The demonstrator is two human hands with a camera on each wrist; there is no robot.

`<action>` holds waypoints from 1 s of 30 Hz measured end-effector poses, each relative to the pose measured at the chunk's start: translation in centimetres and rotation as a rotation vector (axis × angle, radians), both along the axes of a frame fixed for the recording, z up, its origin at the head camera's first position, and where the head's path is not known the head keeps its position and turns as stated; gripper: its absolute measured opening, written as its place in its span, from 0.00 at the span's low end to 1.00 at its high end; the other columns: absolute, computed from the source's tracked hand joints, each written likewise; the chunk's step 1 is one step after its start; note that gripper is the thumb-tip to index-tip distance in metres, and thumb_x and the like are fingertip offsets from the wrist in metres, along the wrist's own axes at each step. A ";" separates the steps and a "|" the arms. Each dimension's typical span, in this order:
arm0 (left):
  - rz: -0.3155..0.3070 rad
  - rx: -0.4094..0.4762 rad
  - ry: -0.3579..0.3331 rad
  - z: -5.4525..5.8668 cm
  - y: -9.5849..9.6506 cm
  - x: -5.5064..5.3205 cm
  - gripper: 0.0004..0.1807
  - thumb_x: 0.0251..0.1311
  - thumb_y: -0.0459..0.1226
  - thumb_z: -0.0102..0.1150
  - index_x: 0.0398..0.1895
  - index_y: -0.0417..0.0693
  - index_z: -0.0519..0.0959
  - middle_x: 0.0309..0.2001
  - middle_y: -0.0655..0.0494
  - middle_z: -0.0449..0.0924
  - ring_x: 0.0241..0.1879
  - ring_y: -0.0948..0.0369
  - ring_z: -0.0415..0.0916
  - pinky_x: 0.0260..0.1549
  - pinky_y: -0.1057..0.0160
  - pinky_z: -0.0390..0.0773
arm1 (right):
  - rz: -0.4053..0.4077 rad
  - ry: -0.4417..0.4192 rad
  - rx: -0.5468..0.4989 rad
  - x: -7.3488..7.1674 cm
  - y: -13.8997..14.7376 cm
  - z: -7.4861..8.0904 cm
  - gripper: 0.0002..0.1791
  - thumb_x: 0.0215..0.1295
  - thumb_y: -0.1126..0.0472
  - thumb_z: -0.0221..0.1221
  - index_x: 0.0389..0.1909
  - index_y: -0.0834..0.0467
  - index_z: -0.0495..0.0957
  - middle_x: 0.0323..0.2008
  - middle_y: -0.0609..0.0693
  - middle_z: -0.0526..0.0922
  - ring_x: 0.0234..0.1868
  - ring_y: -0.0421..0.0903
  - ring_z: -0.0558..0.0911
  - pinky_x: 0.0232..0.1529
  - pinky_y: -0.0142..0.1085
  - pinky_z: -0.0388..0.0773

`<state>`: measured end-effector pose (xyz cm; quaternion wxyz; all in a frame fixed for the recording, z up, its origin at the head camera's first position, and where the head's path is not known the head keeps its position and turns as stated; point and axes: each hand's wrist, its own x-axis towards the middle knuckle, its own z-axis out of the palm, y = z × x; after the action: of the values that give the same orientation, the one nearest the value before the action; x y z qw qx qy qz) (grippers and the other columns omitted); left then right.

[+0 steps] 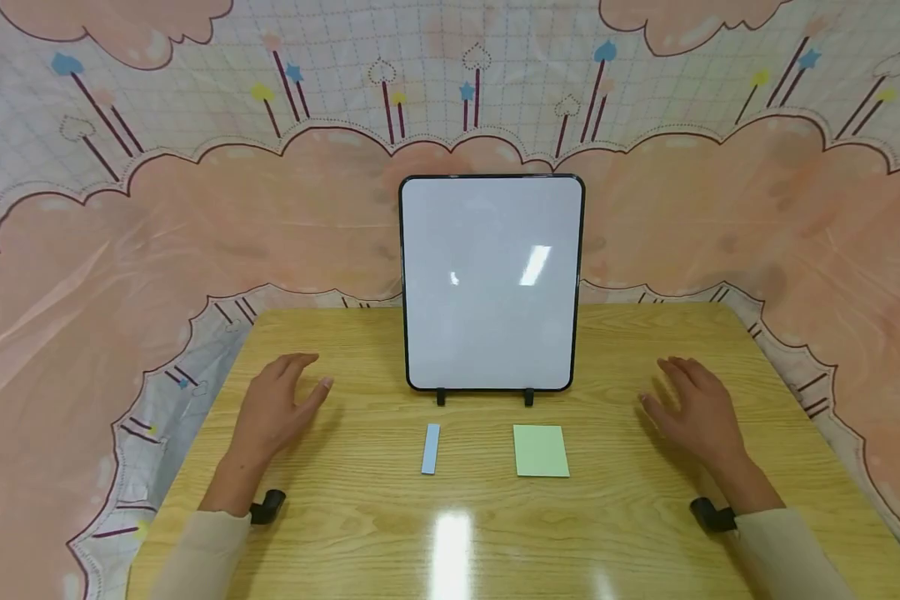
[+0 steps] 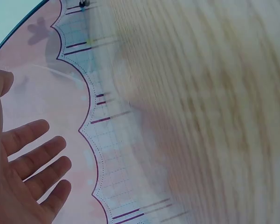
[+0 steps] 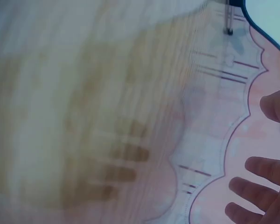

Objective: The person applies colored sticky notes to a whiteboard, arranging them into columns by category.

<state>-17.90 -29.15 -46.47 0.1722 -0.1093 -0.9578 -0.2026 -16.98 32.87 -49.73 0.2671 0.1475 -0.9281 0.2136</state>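
Note:
A light-blue paper strip (image 1: 431, 449) lies on the wooden table, left of a pale green square sheet (image 1: 541, 451). Behind them stands a whiteboard (image 1: 492, 283) with a black rim, upright on two small black feet. To the left, my left hand (image 1: 279, 408) hovers over the table, holding nothing; its fingers (image 2: 39, 156) are spread and relaxed in the left wrist view. My right hand (image 1: 694, 410) is held likewise over the right side, its fingers (image 3: 254, 191) loosely extended and empty. Both hands are apart from the paper pieces and the board.
The wooden table (image 1: 360, 533) has a shiny light reflection near its front. A patterned pink and white cloth (image 1: 300, 217) hangs behind the table and along both sides. Each wrist carries a black camera mount, such as the left mount (image 1: 268, 507).

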 end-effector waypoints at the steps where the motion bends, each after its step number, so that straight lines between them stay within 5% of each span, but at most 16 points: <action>1: -0.003 0.004 -0.002 0.0 0.1 0.1 0.30 0.76 0.51 0.61 0.69 0.38 0.77 0.66 0.35 0.77 0.65 0.34 0.73 0.62 0.30 0.71 | 0.003 0.002 -0.003 0.1 -0.1 0.0 0.35 0.55 0.60 0.74 0.62 0.73 0.79 0.59 0.74 0.79 0.61 0.77 0.74 0.58 0.73 0.70; 16: -0.038 0.013 -0.020 -0.3 1.5 0.8 0.28 0.75 0.49 0.62 0.68 0.39 0.78 0.64 0.36 0.78 0.63 0.35 0.75 0.60 0.31 0.73 | 0.080 -0.029 -0.060 0.6 -1.2 -0.1 0.36 0.55 0.63 0.75 0.64 0.71 0.77 0.60 0.72 0.78 0.61 0.75 0.75 0.57 0.71 0.70; 30: -0.066 0.021 -0.066 -1.1 2.9 1.4 0.28 0.76 0.51 0.60 0.69 0.41 0.78 0.65 0.39 0.79 0.63 0.37 0.76 0.61 0.34 0.74 | 0.036 -0.124 -0.028 1.5 -3.0 0.5 0.35 0.59 0.61 0.74 0.65 0.71 0.76 0.62 0.72 0.77 0.64 0.74 0.74 0.60 0.71 0.69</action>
<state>-16.50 -26.25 -47.53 0.1348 -0.1321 -0.9567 -0.2217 -15.47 29.89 -49.23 0.2070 0.1469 -0.9370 0.2401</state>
